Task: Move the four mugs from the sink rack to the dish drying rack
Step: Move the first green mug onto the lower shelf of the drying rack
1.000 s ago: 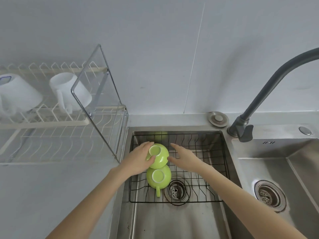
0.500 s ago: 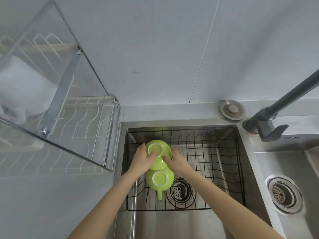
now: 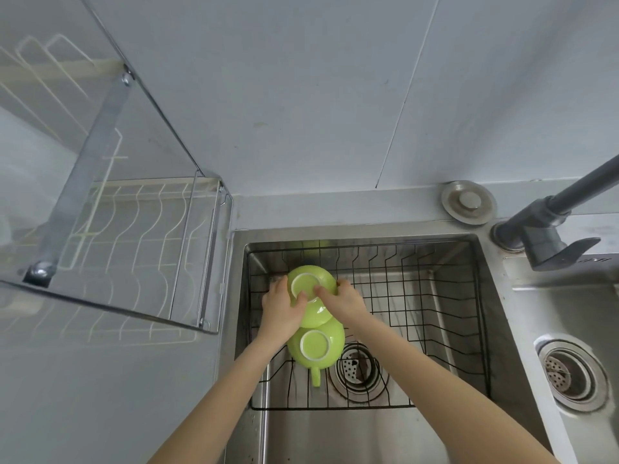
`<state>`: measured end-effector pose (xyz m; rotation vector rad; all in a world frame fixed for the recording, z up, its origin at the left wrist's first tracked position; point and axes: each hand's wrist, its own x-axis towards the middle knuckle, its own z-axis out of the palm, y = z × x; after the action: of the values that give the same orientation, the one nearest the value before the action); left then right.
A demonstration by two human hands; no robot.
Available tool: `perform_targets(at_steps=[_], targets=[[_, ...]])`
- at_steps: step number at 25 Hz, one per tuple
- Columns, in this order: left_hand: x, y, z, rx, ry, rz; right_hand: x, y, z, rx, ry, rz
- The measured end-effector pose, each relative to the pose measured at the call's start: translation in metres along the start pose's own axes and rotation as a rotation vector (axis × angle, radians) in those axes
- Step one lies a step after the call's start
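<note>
Two lime-green mugs sit upside down in the black wire sink rack, white base rings facing up. Both hands clasp the far mug: my left hand grips its left side and my right hand its right side, thumbs on the base. The near mug rests just below them, its handle pointing toward me. The dish drying rack, made of white wire in a chrome frame, stands on the counter to the left.
The rack lies in the left steel sink basin over a round drain. A dark grey faucet rises at the right. A second basin with its own drain is at far right. A round metal cap sits behind the sink.
My right hand moved in from beside the far mug and closed on it, joining my left hand. The view shifted right and downward, putting the white mugs on the drying rack out of sight.
</note>
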<state>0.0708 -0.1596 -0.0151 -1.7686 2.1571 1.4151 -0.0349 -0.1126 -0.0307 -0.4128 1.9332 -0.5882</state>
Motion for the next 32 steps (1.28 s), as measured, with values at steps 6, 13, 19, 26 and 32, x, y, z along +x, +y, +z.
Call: perform_targets(at_steps=[6,13,19,26,32], targets=[[-0.007,0.004,-0.003,-0.044,0.013,0.006,-0.006,0.01,-0.008,0.245,-0.016,0.056],[-0.039,0.008,0.001,-0.178,-0.01,0.024,-0.032,0.024,-0.031,0.219,-0.006,-0.007],[-0.079,-0.002,0.0,-0.324,-0.018,-0.031,-0.075,0.045,-0.038,0.178,-0.031,-0.096],[-0.135,-0.014,-0.011,-0.494,-0.028,-0.033,-0.139,0.055,-0.043,0.107,-0.073,-0.189],[-0.174,-0.032,-0.031,-0.631,-0.077,0.046,-0.188,0.049,-0.025,0.007,0.012,-0.318]])
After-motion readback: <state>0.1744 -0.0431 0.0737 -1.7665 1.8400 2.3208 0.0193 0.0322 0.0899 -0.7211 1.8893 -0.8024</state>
